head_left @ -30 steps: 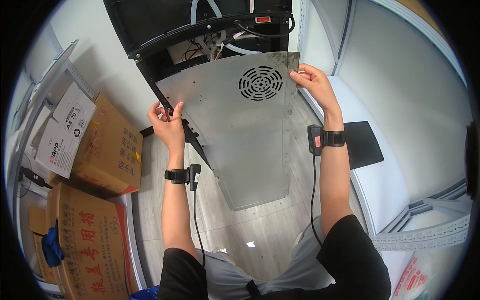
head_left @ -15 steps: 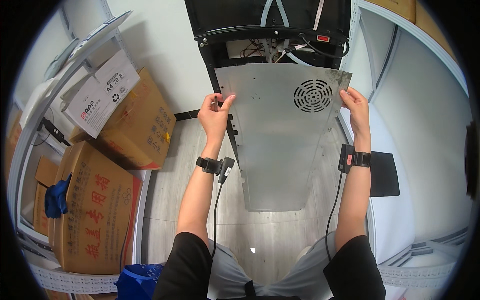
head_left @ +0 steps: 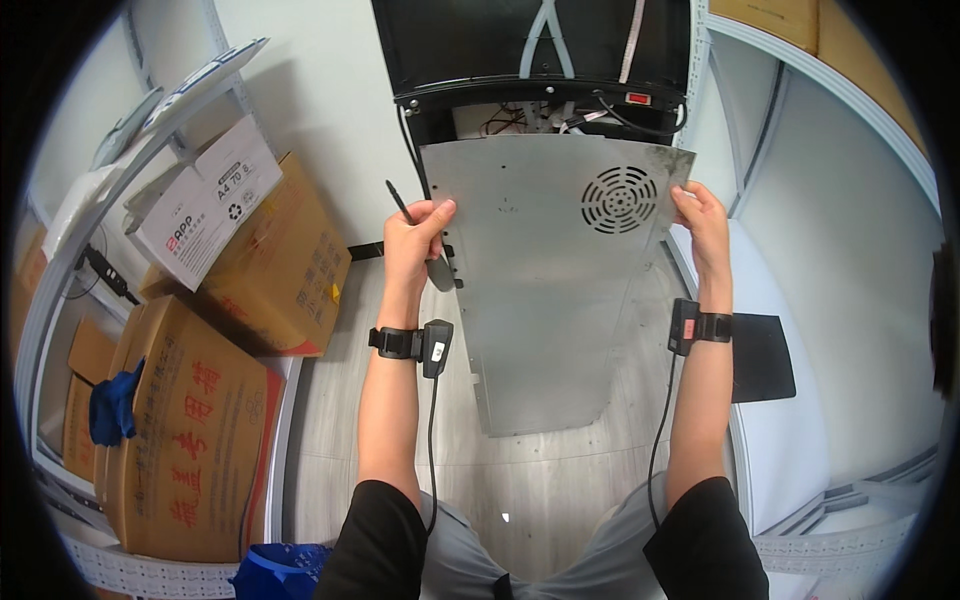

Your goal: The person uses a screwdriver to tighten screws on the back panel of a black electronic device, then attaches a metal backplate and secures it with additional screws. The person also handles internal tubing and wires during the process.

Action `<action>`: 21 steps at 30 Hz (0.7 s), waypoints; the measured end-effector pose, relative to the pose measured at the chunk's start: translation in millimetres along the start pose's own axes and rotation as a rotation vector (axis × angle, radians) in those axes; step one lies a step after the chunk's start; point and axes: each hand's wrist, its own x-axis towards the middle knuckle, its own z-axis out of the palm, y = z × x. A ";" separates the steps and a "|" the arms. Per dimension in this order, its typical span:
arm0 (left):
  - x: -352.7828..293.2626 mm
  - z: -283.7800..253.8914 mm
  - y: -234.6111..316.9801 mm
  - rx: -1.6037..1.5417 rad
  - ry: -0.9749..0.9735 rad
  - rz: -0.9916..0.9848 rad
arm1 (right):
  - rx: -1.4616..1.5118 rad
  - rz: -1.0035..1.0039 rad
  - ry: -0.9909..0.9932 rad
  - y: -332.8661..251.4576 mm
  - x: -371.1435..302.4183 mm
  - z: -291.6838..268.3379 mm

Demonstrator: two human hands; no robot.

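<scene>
A grey sheet-metal panel (head_left: 530, 300) with a round vent grille stands tilted against the open black machine cabinet (head_left: 455, 97). My left hand (head_left: 412, 245) is closed on the panel's upper left edge, thumb on its front face. A slim dark screwdriver (head_left: 440, 273) is also tucked in that hand; its thin shaft sticks up past the fingers. On the opposite edge, beside the grille, my right hand (head_left: 702, 222) pinches the panel's upper right side. Wiring (head_left: 505, 122) shows in the gap above the panel's top edge.
Cardboard boxes (head_left: 190, 440) sit on a metal shelf at the left. A red rocker switch (head_left: 638, 99) and a black cable are on the cabinet's crossbar. At the right, a black flat pad (head_left: 765, 358) lies on a white surface. Each wrist carries a strapped, cabled device.
The panel and both hands sit slightly lower and further left in view. My left hand has turned, so the screwdriver's shaft and handle show more.
</scene>
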 end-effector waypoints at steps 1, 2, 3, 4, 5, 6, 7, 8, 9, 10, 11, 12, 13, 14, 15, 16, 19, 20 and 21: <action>-0.3 -1.1 1.3 0.014 0.033 0.003 | 0.017 0.010 0.011 2.2 -0.1 4.8; -1.3 0.6 3.6 0.019 0.064 0.005 | 0.003 0.011 0.044 -1.4 -3.4 9.1; -2.2 2.8 5.7 0.028 0.084 0.006 | -0.012 0.013 0.077 -4.3 -6.6 14.2; -3.0 4.4 7.9 0.033 0.100 0.011 | -0.022 0.015 0.107 -6.4 -8.9 19.7; -3.8 6.0 9.9 0.038 0.117 0.017 | -0.046 0.024 0.132 -10.0 -10.2 23.4; -4.5 7.4 11.4 0.042 0.134 0.022 | -0.059 0.022 0.149 -14.7 -11.3 25.9; -5.7 7.4 12.4 0.025 0.135 0.014 | -0.072 0.019 0.165 -19.9 -13.1 28.7; -6.2 7.8 13.3 0.029 0.138 0.022 | -0.085 0.017 0.181 -23.4 -14.4 30.4; -6.5 7.9 14.3 0.033 0.143 0.030 | -0.084 0.012 0.189 -24.6 -15.0 31.3; -6.8 8.4 13.9 0.034 0.150 0.037 | -0.086 0.008 0.194 -25.3 -14.4 31.5; -6.6 9.6 12.0 0.023 0.152 0.039 | -0.087 0.003 0.199 -25.7 -14.0 31.7; -6.1 11.8 9.6 0.012 0.155 0.042 | -0.100 0.001 0.205 -25.2 -13.8 30.4; -6.0 13.3 8.5 0.001 0.160 0.039 | -0.115 0.004 0.208 -25.3 -13.4 29.3; -5.8 14.4 7.8 -0.010 0.177 0.035 | -0.129 0.006 0.211 -25.2 -12.6 28.8; -5.5 15.3 7.3 -0.021 0.195 0.032 | -0.130 0.005 0.214 -24.6 -11.7 29.0; -5.2 16.6 6.0 -0.030 0.211 0.029 | -0.130 0.005 0.217 -24.0 -11.9 29.2; -2.9 19.2 3.8 -0.057 0.254 0.056 | -0.125 0.000 0.218 -21.6 -10.4 28.4; -2.6 19.6 3.5 -0.064 0.263 0.068 | -0.123 -0.001 0.217 -21.0 -9.9 28.4; -2.4 19.8 3.1 -0.066 0.258 0.071 | -0.115 -0.004 0.234 -20.2 -10.2 27.9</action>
